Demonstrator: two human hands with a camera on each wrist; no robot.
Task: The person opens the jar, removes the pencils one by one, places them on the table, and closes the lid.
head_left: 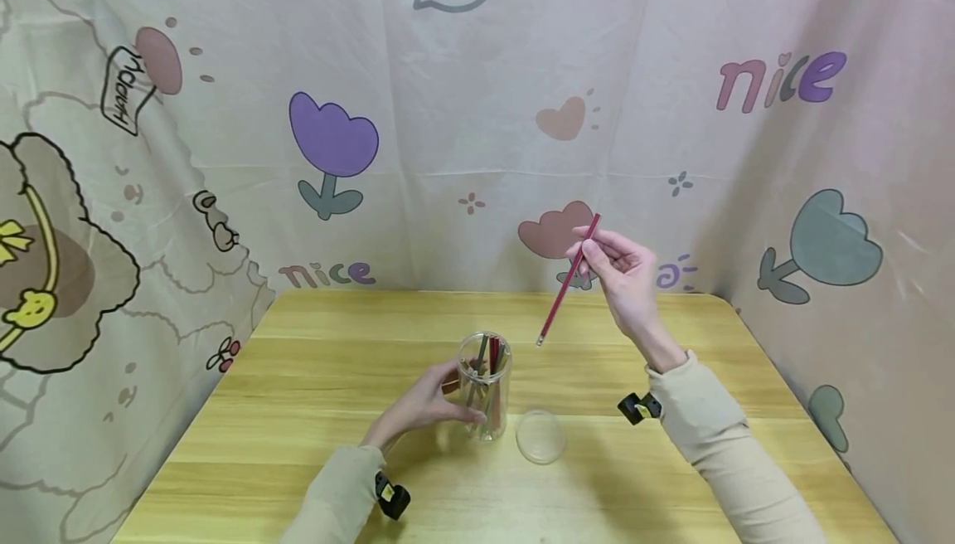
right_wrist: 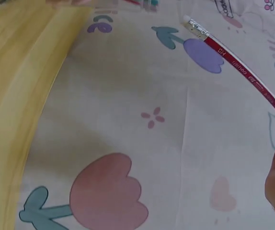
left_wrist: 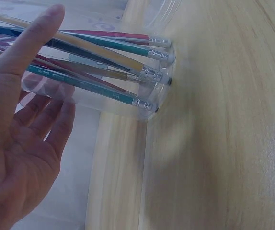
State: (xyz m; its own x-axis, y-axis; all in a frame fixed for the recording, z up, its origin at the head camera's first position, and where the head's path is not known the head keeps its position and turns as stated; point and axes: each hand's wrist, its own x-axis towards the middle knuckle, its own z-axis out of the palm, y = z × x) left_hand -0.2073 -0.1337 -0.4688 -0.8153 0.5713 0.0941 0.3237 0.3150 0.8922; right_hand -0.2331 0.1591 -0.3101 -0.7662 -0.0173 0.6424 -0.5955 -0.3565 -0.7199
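My left hand [head_left: 425,401] grips a clear plastic jar [head_left: 499,411] from its left side, thumb and fingers round the wall. Several pencils [left_wrist: 113,45] stand in the jar, their eraser ends at its bottom in the left wrist view; red, green, dark blue and yellowish ones show. Up to the right, my right hand [head_left: 621,272] pinches a red pencil [head_left: 561,293] between thumb and fingers. That pencil slants, its eraser end pointing down toward the jar but apart from it. In the right wrist view the red pencil [right_wrist: 243,69] shows its metal ferrule and white eraser.
A round clear lid [head_left: 540,437] lies on the wooden table [head_left: 336,378], just right of the jar. A printed curtain [head_left: 462,113] with flowers and words hangs behind the table and along both sides.
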